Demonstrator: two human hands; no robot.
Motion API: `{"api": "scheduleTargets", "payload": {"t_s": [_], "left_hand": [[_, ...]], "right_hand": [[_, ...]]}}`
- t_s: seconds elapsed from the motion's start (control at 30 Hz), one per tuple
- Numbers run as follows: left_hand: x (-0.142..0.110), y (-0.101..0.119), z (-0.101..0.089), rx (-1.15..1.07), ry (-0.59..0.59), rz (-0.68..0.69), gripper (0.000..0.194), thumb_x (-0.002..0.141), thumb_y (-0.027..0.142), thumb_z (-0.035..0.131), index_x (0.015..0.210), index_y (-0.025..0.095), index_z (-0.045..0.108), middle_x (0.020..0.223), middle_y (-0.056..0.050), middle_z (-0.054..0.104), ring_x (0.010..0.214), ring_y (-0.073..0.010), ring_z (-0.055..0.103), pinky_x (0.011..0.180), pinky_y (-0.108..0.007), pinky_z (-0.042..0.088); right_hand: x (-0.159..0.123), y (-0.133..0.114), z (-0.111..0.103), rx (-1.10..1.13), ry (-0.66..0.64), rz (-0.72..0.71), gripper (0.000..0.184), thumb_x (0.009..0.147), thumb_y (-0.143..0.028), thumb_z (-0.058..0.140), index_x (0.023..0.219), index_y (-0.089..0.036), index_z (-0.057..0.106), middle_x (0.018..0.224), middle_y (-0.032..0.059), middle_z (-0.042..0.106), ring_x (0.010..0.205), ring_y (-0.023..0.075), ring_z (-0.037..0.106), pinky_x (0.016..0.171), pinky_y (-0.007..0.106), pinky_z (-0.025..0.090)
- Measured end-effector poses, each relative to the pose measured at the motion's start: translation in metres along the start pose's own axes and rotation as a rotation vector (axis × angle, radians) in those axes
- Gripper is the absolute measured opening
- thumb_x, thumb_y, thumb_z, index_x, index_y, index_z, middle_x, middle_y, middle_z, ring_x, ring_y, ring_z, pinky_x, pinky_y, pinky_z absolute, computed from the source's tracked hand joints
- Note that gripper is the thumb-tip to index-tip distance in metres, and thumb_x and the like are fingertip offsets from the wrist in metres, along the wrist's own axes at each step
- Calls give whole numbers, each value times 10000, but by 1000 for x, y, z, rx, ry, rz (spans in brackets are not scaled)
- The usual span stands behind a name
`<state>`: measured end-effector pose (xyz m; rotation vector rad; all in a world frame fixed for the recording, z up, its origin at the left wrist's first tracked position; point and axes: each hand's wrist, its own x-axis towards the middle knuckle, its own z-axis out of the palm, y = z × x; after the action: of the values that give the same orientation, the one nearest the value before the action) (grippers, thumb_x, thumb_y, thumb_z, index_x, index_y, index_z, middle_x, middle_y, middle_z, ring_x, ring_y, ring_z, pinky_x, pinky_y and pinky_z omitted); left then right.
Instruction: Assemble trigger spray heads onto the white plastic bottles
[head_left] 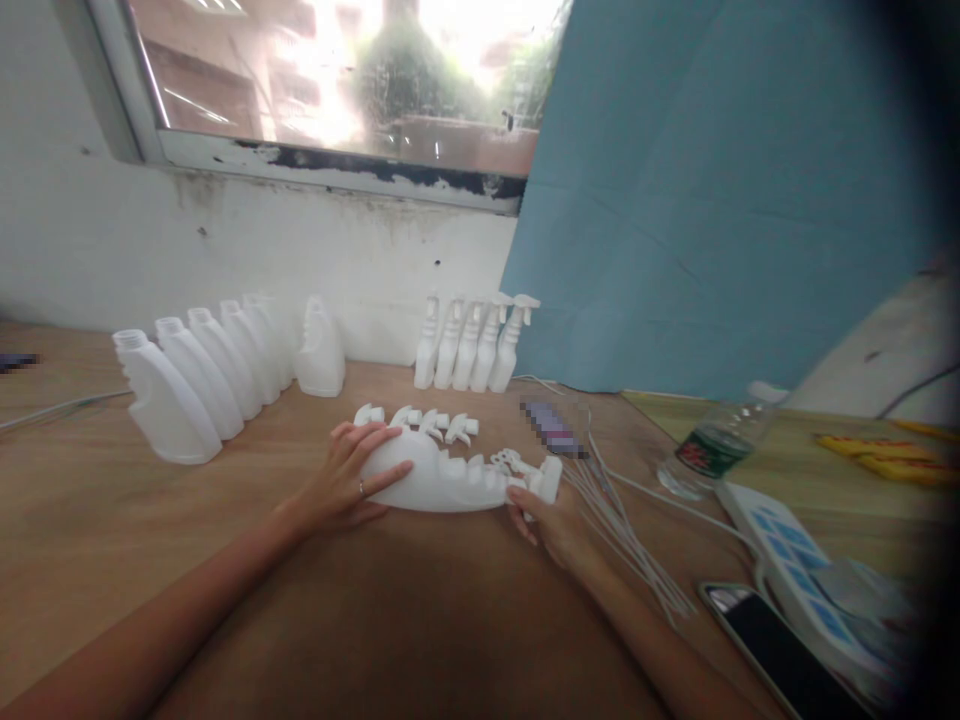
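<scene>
Found against a stained white wall (360,240), below a window (352,90): brown wooden counter (90,520). Held crosswise above or on it, between left hand (367,470) and right hand (551,515): white spray bottle (439,475), on its side, long axis running left to right, base leftward, neck and spray head (551,480) rightward. Grasped around the rounded base end by the left hand, pinched at the neck by the right; neither hand nearer, both in contact. Cannot tell whether resting or lifted. Noted just beyond: loose spray heads (461,428) in a line; farther back, five upright bottles with sprayers (506,350). Observed at left: row of open-necked bottles (176,400), with a separate bottle (322,350) nearby; no contents made out. Recorded at right: clear labelled bottle (720,450), capped; fill level uncertain.
</scene>
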<state>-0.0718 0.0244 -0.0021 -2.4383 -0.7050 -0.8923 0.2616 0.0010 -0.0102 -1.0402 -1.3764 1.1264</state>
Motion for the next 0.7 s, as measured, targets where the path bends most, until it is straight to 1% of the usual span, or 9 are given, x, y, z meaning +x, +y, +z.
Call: {"api": "scheduleTargets", "payload": {"t_s": [0.07,0.13,0.23,0.3,0.37,0.47,0.53,0.63,0.7], "left_hand": [[9,5,-7,58,-23,-13,581,823,389,627,1369,349,433,1528,-146,237,1330,-373,310,1029,-600,220],[24,18,-18,113,-69,-35,584,822,453,616,1366,341,436,1532,-156,235,1355,-393,275,1044,-639,162],[54,50,-34,157,-164,-45,760,782,645,561,1419,280,366,1526,-184,246,1377,-417,222,1056,-673,98],[73,72,-39,167,-221,-11,831,789,649,547,1463,245,277,1522,-182,260,1366,-408,249,1062,-654,134],[86,87,-37,170,-256,-10,775,847,553,533,1470,186,257,1482,-179,339,1294,-373,370,1052,-584,240],[92,93,-27,163,-270,44,565,936,374,447,1403,70,356,1248,-172,564,1026,-271,560,956,-464,383],[88,89,-18,162,-241,108,446,960,314,401,1301,33,461,1054,-147,636,875,-231,580,883,-429,421],[83,85,-13,153,-185,147,343,966,289,391,1181,73,548,966,-112,644,850,-224,572,858,-435,417],[84,83,-19,137,-197,119,363,960,303,407,1254,117,508,1039,-104,634,942,-246,565,899,-467,390]], "right_hand": [[2,-1,1,37,1,-10,361,743,-458,689,596,-158,552,424,-26,509,329,77,402,286,180,266],[2,-3,3,55,0,-21,366,763,-462,671,597,-160,544,417,-27,511,317,75,398,288,180,265],[-4,-3,12,75,-34,-10,367,783,-469,652,617,-153,564,427,-10,547,313,90,439,294,189,298],[-9,-1,22,102,-73,11,375,768,-484,661,630,-144,586,430,2,565,317,103,465,300,198,328],[-15,1,33,128,-84,34,391,749,-500,673,617,-141,591,422,9,568,317,110,472,303,204,338],[-20,3,43,145,-82,53,411,748,-517,669,596,-146,575,407,6,558,310,104,459,303,203,326],[-21,2,46,151,-92,58,408,742,-523,671,605,-155,560,395,-11,535,300,94,431,300,199,302],[-24,-2,47,125,-101,56,387,730,-516,685,637,-167,547,394,-33,510,309,87,411,314,199,293],[-24,-5,46,91,-105,51,379,724,-513,692,656,-170,546,403,-35,510,323,90,413,327,204,298]]}}
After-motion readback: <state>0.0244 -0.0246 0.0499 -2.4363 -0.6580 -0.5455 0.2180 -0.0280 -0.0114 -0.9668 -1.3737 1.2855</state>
